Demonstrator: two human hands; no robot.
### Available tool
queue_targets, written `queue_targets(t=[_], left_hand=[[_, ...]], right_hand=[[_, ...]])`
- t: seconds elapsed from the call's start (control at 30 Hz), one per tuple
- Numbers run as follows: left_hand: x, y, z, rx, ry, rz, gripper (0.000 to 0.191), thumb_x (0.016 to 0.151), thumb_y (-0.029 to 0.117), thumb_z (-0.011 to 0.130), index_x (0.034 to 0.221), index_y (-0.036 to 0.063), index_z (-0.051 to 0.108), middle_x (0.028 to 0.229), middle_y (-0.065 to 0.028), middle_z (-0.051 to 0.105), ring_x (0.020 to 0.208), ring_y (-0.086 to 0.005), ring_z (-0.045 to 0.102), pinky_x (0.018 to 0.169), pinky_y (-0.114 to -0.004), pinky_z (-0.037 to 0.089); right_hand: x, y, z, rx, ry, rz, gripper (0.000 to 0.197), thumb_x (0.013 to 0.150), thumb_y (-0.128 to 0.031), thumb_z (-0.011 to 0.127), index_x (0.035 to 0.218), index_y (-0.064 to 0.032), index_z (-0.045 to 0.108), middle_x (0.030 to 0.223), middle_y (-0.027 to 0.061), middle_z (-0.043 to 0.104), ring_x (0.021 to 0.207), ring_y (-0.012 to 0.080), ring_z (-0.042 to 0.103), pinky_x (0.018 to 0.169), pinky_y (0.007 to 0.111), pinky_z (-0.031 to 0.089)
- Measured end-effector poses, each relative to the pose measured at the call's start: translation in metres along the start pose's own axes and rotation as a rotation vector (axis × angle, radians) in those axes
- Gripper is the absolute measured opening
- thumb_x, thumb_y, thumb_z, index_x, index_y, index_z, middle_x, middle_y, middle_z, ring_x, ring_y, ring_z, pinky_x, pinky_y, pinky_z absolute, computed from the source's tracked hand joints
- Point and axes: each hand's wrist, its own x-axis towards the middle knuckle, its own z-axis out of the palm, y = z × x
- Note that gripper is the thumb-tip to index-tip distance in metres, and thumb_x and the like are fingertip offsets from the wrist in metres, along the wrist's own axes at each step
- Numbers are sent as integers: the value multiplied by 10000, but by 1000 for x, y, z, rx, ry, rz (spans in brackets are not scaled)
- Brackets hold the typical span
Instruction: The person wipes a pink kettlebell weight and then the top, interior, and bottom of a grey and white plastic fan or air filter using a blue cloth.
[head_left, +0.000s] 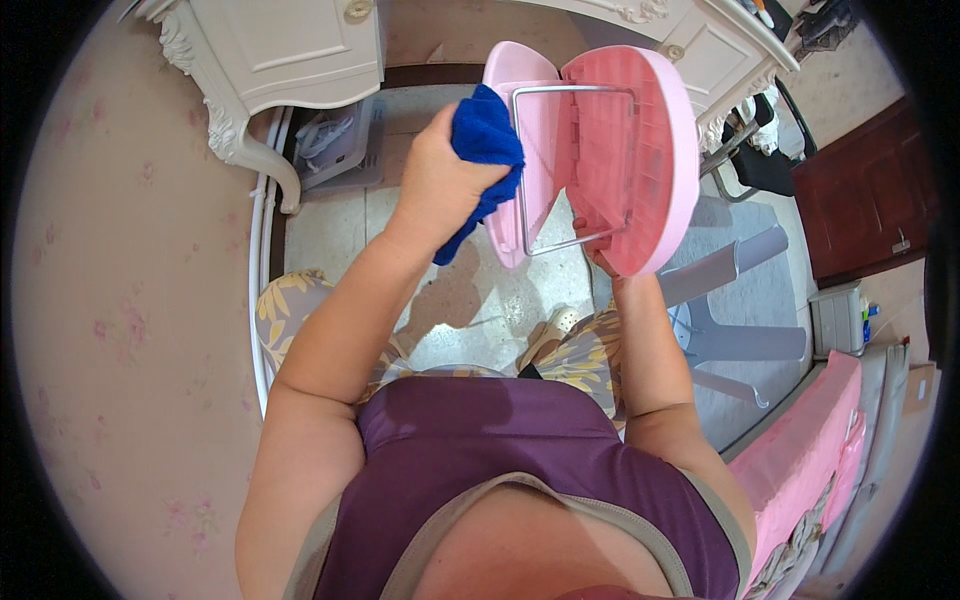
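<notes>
My left hand (439, 176) grips a bunched blue cloth (486, 131) beside a pink plastic folding item (679, 157). Whether the cloth touches the plastic I cannot tell. This item has two rounded panels, partly folded open, with a ribbed inner side and a bent metal wire frame (574, 88) across them. My right hand (598, 244) holds its lower edge from below. Part of that hand is hidden behind the pink panel. Both hands are raised in front of me, above the tiled floor (480, 330).
A white carved desk (300, 52) stands ahead, with a clear plastic box (337, 150) under its left side. On the right, a grey plastic stool (720, 330) lies tipped over. Beyond are a black chair (761, 169), a dark red door (870, 187) and pink fabric (799, 442).
</notes>
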Motion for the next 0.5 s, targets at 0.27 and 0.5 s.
queue_targets(t=[0.27, 0.5], left_hand=[[19, -9, -28, -120, -59, -39, 389, 698, 0, 693, 1067, 1, 571, 880, -48, 630, 750, -117, 602, 683, -254, 502], [16, -25, -29, -299, 23, -186, 370, 712, -16, 680, 1064, 0, 565, 857, -53, 621, 705, -118, 600, 620, -252, 505]], right_hand=[[-11, -12, -4, 102, 69, 165, 725, 805, -563, 486, 1237, 12, 401, 858, 174, 410, 610, 143, 358, 449, 206, 319], [0, -13, -15, 117, 80, 238, 804, 785, -575, 522, 1318, -2, 340, 881, 140, 404, 606, 126, 366, 448, 196, 320]])
